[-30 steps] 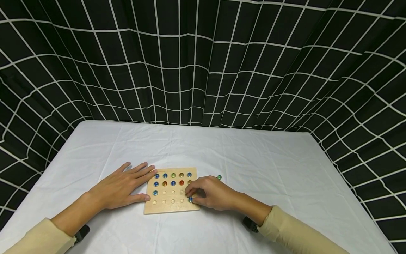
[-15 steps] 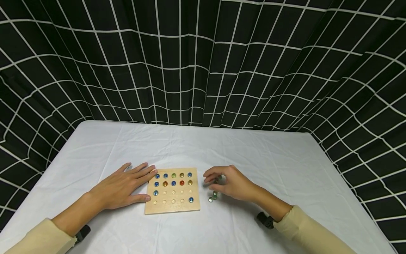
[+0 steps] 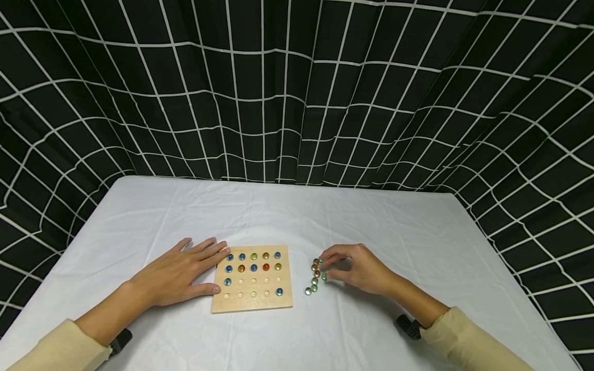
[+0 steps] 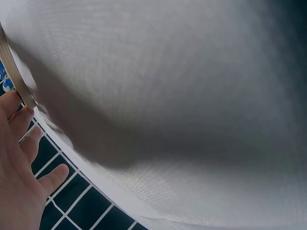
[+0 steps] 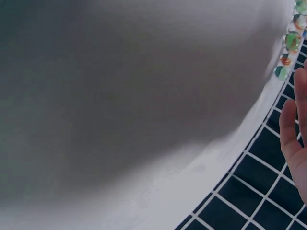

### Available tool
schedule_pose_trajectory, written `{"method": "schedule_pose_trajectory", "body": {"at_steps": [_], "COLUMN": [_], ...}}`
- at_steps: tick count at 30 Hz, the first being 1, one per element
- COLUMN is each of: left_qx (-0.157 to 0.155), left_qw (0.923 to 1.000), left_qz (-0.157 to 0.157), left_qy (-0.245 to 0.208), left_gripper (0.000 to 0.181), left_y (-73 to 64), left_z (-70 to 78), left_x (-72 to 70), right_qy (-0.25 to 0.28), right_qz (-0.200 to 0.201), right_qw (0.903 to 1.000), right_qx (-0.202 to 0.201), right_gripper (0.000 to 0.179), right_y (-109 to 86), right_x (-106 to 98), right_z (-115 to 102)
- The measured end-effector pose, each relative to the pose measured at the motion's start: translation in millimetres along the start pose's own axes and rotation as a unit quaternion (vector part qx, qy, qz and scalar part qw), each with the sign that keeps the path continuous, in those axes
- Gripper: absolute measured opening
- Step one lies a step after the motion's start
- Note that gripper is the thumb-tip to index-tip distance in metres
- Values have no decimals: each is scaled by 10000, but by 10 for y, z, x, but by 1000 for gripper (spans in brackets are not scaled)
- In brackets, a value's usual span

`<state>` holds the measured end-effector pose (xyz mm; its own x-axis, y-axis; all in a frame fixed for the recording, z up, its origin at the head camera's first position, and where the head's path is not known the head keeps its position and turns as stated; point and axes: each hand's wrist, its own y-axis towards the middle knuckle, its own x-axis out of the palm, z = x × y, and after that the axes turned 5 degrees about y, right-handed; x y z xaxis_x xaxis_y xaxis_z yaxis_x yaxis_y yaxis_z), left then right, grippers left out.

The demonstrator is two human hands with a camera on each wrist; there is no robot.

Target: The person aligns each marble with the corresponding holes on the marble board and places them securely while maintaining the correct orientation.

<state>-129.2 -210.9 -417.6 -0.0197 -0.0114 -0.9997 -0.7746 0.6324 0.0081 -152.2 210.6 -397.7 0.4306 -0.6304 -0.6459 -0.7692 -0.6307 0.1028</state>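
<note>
A light wooden board (image 3: 246, 304) with rows of round hollows lies in the middle of the head view. Glass marbles fill its two far rows; a blue marble (image 3: 227, 282) sits at the left of the third row, another blue marble (image 3: 279, 292) at the near right corner. My left hand (image 3: 181, 273) lies flat with straight fingers, index fingertip and thumb on the board's left edge. Right of the board, my right hand (image 3: 359, 268) hovers at a cluster of loose marbles (image 3: 315, 281), thumb and fingers apart beside them. Green marbles (image 5: 292, 40) show past its fingers in the right wrist view.
A white cloth (image 3: 260, 211) with creases covers the table. Black curtains (image 3: 260, 103) with a white grid hang behind it and at both sides. Each wrist carries a dark camera, such as the right wrist camera (image 3: 408, 326).
My right hand has left the blue marble in the board's near right corner and moved right to the loose marbles, uncovering them. My left hand and the board stay put.
</note>
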Motion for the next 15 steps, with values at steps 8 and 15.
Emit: {"method": "schedule_pose_trajectory", "body": {"at_steps": [8,15], "left_qx": [12,0], "left_qw": [10000,10000], "left_qz": [1,-10], "left_qy": [-22,-38], "left_gripper": [82,83], "left_y": [2,8], "left_z": [3,-2], "left_x": [1,1], "right_qy": [194,285], "right_qz": [-202,-340], "right_qw": [9990,9976], "right_qx": [351,522], "right_gripper": [33,32], "right_y": [-17,25], "right_x": [2,42], "right_z": [16,31]}}
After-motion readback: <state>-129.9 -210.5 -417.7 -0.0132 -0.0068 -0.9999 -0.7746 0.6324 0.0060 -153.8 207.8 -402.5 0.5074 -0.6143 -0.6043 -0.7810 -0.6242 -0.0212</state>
